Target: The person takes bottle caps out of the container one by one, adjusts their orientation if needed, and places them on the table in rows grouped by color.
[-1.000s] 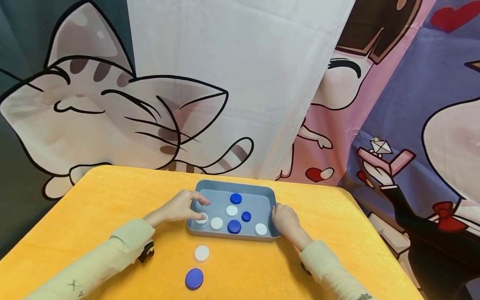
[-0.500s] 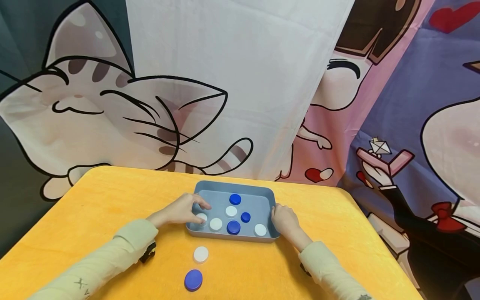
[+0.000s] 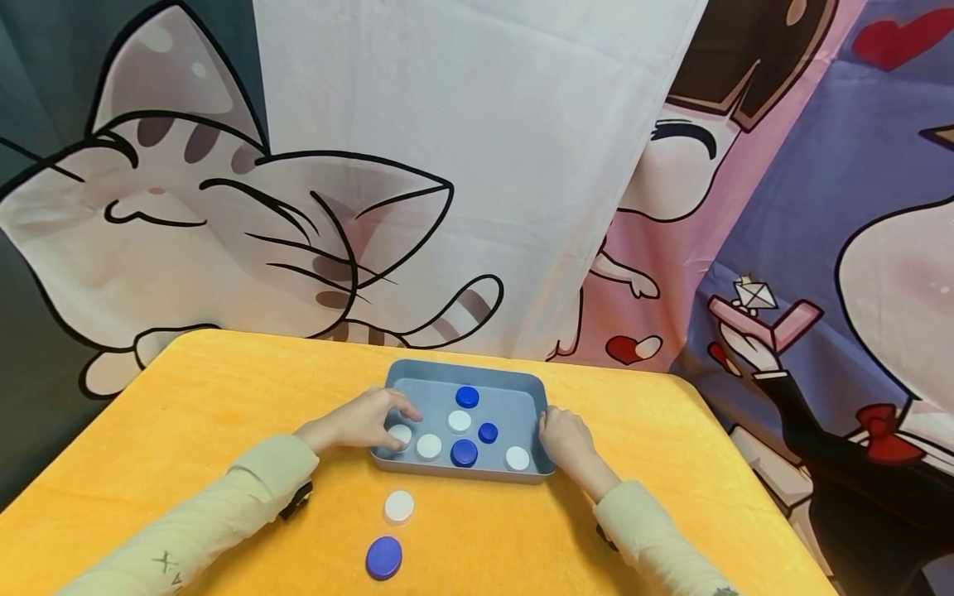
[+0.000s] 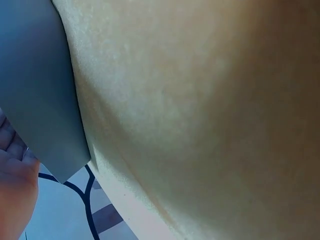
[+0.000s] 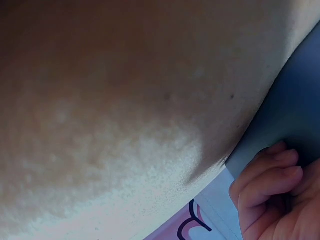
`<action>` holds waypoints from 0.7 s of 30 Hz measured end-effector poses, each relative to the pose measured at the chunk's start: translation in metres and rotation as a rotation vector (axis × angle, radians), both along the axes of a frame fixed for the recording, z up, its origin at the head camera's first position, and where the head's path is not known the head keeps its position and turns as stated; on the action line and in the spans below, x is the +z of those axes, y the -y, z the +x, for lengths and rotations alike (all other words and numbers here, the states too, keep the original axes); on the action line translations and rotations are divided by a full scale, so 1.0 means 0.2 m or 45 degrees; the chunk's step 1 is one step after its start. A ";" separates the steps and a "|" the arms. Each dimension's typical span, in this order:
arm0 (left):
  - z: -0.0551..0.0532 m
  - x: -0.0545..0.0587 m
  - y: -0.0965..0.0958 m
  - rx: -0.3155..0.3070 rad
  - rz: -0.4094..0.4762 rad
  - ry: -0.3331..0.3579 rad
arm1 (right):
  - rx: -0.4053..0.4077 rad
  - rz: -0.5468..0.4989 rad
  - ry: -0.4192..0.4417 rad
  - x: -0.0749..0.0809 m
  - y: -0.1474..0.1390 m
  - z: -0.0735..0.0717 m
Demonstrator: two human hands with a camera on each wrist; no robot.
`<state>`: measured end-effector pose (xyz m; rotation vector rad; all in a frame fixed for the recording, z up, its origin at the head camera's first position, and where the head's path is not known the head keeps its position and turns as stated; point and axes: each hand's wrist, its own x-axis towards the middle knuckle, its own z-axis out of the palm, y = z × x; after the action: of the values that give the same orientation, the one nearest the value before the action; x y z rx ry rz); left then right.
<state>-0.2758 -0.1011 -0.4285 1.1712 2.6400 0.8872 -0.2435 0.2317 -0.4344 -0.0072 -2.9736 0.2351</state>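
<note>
A shallow blue-grey tray (image 3: 514, 397) lies on the table with several blue and white bottle-cap-like discs inside. My left hand (image 3: 361, 420) reaches over its left wall. Thumb and index finger are spread apart, the thumb beside a white disc (image 3: 401, 434) in the near left corner; whether it touches the disc is unclear. On the tray's right wall, my right hand (image 3: 568, 437) holds the rim; curled fingers (image 5: 270, 187) lie against the outside in the right wrist view. The left wrist view shows the left hand (image 4: 17, 195) partly hidden by the tray wall.
On the yellow tablecloth (image 3: 246, 381) in front of the tray lie a loose white disc (image 3: 398, 507) and a loose blue disc (image 3: 383, 557). Behind the table hangs a cartoon-printed curtain (image 3: 477, 165).
My left thumb has drawn back slightly from on top of the white disc to its side. The right hand keeps its hold on the tray. The discs show no clear movement.
</note>
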 end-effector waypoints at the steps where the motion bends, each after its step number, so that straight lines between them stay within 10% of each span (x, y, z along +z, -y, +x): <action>1: 0.00 0.00 0.00 -0.004 -0.005 0.000 | -0.002 -0.001 0.004 0.00 0.00 0.00; 21: -0.01 -0.02 0.00 -0.065 -0.139 -0.132 | -0.006 0.003 0.039 -0.01 -0.01 0.00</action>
<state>-0.2778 -0.1017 -0.4318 1.2833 2.6870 0.6827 -0.2445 0.2329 -0.4356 -0.0174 -3.0043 0.2327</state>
